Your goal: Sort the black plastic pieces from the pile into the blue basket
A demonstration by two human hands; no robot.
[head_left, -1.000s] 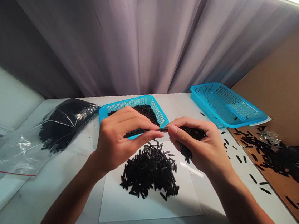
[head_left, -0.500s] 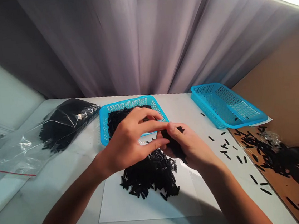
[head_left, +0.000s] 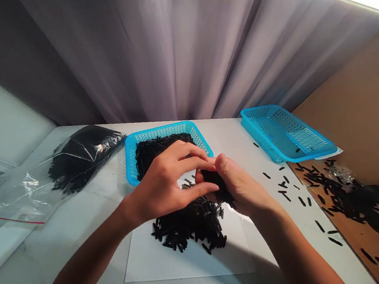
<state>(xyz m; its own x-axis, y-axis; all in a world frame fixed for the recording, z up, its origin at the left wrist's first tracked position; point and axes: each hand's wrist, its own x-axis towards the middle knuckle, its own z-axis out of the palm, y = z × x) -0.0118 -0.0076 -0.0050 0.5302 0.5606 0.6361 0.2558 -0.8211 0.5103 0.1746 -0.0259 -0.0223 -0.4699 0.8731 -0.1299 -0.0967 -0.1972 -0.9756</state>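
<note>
My right hand [head_left: 240, 184] is closed around a bunch of small black strips [head_left: 220, 186], with its thumb raised along the top. From the other side my left hand [head_left: 169, 176] reaches over, its thumb and bent fingertips gripping the edge of the same bunch. Under both hands a loose pile of black strips [head_left: 188, 226] lies on a white sheet [head_left: 149, 267]. Just behind my left hand stands a blue basket [head_left: 131, 164] filled with more of these strips, partly covered by the hand. Exactly what the strips are cannot be made out.
A clear zip bag [head_left: 78, 159] of black pieces lies at the left. At the back right sits a second blue basket [head_left: 279, 147] with a few strips inside. Loose strips [head_left: 304, 201] are scattered over the table's right side and a brown board [head_left: 351, 237]. A curtain [head_left: 151, 50] hangs behind.
My left thumb and fingertips have shifted slightly over the bunch, and the left fingers sit a little lower. My right thumb has lifted a bit. The baskets and pile stay put.
</note>
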